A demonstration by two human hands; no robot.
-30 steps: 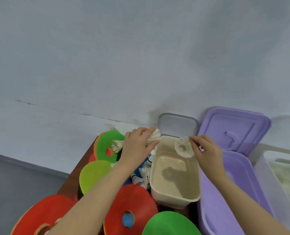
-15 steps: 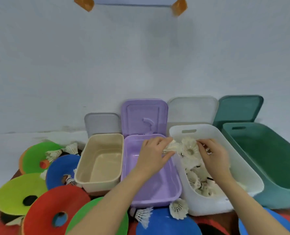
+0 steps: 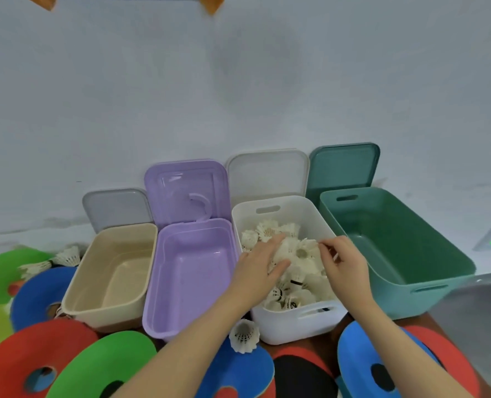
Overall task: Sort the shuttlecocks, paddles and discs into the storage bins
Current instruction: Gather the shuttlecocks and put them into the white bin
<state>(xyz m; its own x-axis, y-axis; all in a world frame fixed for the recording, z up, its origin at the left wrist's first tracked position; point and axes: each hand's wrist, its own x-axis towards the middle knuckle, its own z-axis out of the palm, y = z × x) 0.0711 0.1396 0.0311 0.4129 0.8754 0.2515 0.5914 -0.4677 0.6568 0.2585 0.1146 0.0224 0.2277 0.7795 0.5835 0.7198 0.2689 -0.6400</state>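
The shuttlecocks (image 3: 289,255) in the white bin (image 3: 293,326) look like featherweight things, stiff at the cork and brittle in the skirt, so I'd judge the safe place to take one is the rounded cork base or low on the skirt, with a light pinch; squeeze the feathers and they'd likely crumple. They lie heaped every which way in there: some show the open skirt up toward us, others lie on their sides with the dark-banded cork showing near the front wall, so no single long axis holds for the pile. The left hand (image 3: 263,268) rests over the heap with fingers fairly straight and spread, touching the feathers; I can't tell that it grips any one of them. The right hand (image 3: 343,264) hovers just beside it, fingers curled in toward the thumb; whether anything is pinched there I cannot make out. One stray shuttlecock (image 3: 243,336) stands just in front of the bin, cork hidden, skirt flaring toward us. More lie far left by the beige bin (image 3: 106,305). The purple bin (image 3: 158,320) and green bin (image 3: 411,300) hold nothing I can see, and coloured discs (image 3: 75,366) crowd the near table
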